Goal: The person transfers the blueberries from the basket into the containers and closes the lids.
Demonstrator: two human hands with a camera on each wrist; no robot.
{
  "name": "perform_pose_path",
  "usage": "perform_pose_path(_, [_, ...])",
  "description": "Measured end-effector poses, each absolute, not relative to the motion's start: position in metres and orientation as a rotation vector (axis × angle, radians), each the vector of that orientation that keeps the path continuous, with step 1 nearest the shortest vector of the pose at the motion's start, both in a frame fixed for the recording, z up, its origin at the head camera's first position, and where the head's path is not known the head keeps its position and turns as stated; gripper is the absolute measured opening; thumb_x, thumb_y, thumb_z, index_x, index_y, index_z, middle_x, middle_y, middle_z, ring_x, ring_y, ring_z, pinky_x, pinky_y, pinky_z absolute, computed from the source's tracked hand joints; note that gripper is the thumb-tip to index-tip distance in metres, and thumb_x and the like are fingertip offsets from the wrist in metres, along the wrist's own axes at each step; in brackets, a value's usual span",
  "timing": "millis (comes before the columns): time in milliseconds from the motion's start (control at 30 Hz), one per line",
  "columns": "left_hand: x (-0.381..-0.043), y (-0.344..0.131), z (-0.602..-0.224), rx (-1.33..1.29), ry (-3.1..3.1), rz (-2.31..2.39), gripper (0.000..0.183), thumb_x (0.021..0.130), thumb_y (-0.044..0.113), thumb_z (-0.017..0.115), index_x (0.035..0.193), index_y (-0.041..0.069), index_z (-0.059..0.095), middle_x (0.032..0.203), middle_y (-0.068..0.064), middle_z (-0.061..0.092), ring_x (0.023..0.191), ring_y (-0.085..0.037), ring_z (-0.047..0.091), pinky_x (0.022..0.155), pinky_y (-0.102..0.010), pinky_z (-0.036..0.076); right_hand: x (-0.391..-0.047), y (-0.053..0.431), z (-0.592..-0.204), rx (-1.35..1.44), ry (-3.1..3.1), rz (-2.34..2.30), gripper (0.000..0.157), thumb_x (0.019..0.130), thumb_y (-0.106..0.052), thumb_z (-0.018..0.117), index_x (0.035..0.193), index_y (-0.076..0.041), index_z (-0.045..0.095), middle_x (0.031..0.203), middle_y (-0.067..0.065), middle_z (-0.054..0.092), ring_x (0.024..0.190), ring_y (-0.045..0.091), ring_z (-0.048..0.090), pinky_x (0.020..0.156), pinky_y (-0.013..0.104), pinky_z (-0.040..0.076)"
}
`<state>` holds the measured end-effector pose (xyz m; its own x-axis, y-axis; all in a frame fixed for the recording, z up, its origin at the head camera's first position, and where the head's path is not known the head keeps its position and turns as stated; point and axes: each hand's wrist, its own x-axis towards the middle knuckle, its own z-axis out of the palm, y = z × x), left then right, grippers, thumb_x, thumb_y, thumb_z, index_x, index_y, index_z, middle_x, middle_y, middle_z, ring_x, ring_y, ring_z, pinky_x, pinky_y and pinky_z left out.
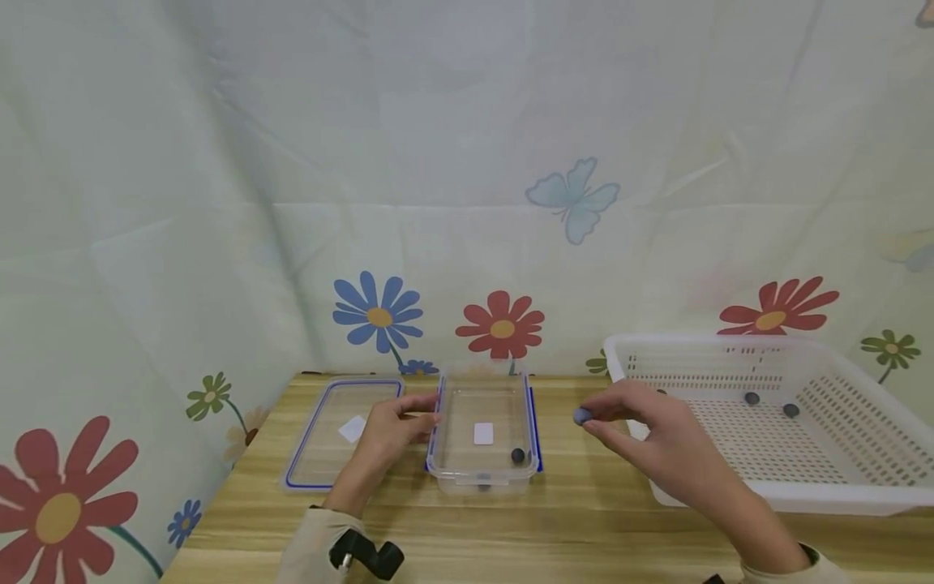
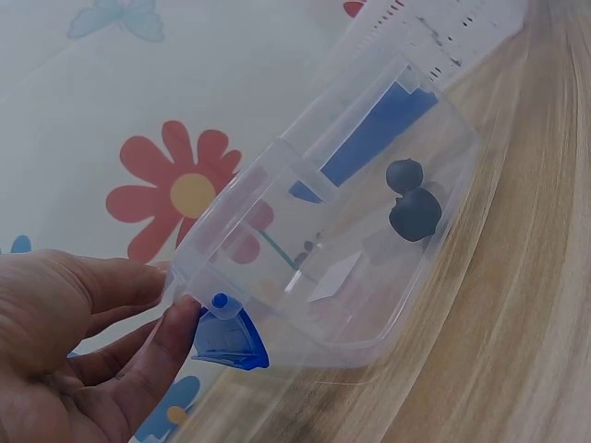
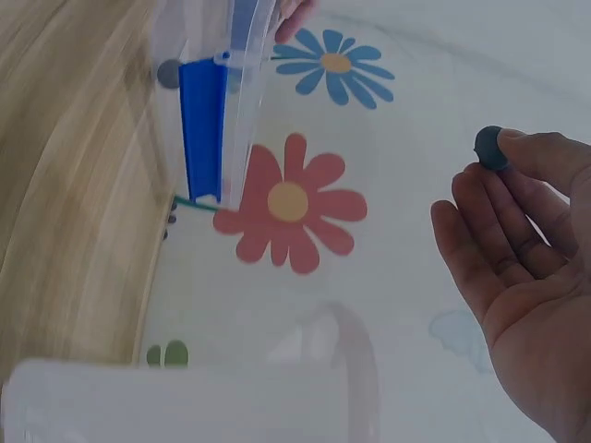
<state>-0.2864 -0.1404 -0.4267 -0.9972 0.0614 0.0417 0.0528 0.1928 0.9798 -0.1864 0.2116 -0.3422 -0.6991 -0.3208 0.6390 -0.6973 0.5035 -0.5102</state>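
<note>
Here we are with a berry (image 1: 581, 416) in mid-air, pinched between the thumb and fingertips of the right hand (image 1: 667, 442), out in the gap between the box (image 1: 477, 473) and the basket (image 1: 846, 493). It's above the table (image 1: 467, 542), touching neither container. Over on the far side, the left hand (image 1: 387, 434) has its thumb and fingers together on the box's left edge, right by a blue clip (image 2: 229, 341), holding it steady, I'd say.

So the step in hand looks to me like a carry, one berry on its way into the box. That calls for a short reach leftward over the near rim, then a gentle loosening of the pinch low down, with the left hand firm so the box doesn't skid.

And the containers! The box stands upright and uncovered, two dark berries (image 2: 414, 214) side by side on its floor, near a white label (image 1: 483, 434). Its lid (image 1: 306, 484) lies flat on the left, blue seal showing. The basket, white and slotted, has two berries plainly in view; a third seems to peep out behind the right hand, though that's poorly seen.
</note>
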Motion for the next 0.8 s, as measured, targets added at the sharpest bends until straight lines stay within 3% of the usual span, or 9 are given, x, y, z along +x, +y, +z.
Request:
perform_pose_path(400, [-0.286,-0.14,-0.427,0.107,2.431,1.973,0.032,0.096,0.003,0.077,0.128,-0.001,0.075,0.12,-0.016,0.074,0.098,-0.025,0.074,0.081,-0.037,0.066,-0.201,0.174,-0.353,0.784,-2.315,1.357,0.016,0.095,-0.008,0.082,0.11,-0.013,0.078,0.106,-0.007,0.075,0.093,0.013,0.074,0.085,0.031,0.064])
perform_pose_path(800, [-0.286,-0.139,-0.427,0.108,2.435,1.97,0.032,0.097,0.002,0.076,0.128,-0.001,0.075,0.121,-0.016,0.074,0.099,-0.025,0.074,0.081,-0.037,0.066,-0.217,0.149,-0.376,0.753,-2.362,1.476,0.016,0.096,-0.012,0.081,0.112,-0.008,0.076,0.102,-0.005,0.076,0.094,0.014,0.074,0.086,0.03,0.063])
